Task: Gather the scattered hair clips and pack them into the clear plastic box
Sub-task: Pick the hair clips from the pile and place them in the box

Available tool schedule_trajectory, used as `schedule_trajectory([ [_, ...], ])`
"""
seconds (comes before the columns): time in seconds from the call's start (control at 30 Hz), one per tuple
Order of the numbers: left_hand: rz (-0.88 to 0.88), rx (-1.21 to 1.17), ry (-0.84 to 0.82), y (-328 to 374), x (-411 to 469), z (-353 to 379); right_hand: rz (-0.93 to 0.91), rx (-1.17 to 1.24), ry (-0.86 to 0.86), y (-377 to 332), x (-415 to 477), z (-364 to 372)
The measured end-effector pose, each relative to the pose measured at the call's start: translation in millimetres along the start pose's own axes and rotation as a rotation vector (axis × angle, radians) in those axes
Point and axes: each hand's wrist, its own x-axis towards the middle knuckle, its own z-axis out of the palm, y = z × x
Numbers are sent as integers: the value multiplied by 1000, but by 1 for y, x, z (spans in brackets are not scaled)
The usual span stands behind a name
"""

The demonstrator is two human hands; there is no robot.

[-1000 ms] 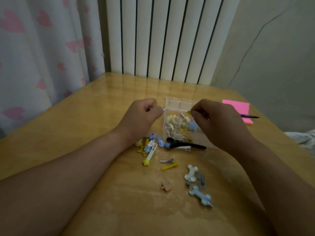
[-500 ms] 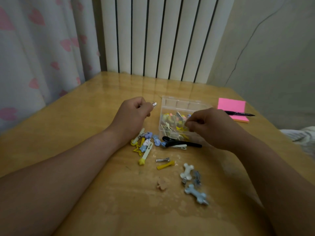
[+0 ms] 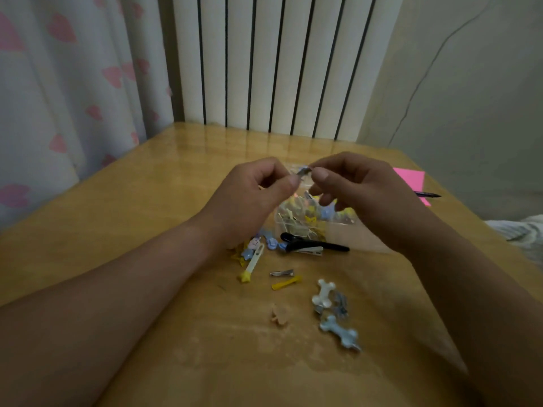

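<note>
My left hand and my right hand meet above the clear plastic box, both pinching one small silver hair clip between thumb and fingers. The box holds several pastel clips and is partly hidden behind my hands. In front of it lie a long black clip, a white clip with a yellow star, a silver clip, a yellow clip, a peach clip, a white bone clip and a blue bone clip. More small blue and yellow clips sit under my left wrist.
The wooden table ends at a white radiator and a curtain with pink hearts. A pink sticky pad with a black pen lies at the right edge, beside striped fabric.
My hands rose and came together over the box. The right hand left the box and now pinches the silver clip that the left hand was holding alone.
</note>
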Motion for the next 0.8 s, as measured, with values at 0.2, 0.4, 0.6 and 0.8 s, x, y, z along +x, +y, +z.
schedule_trajectory([
  [0.2, 101, 47, -90, 7, -6, 8, -52, 83, -32, -8, -2, 3],
  [0.4, 43, 53, 90, -5, -4, 3, 86, -226, 231, 13, 3, -23],
  [0.6, -71, 107, 102, -26, 0, 2, 239, -464, -43, 34, 2, -16],
  [0.8, -101, 129, 92, -31, 2, 2, 258, -506, -27, 39, 5, -11],
])
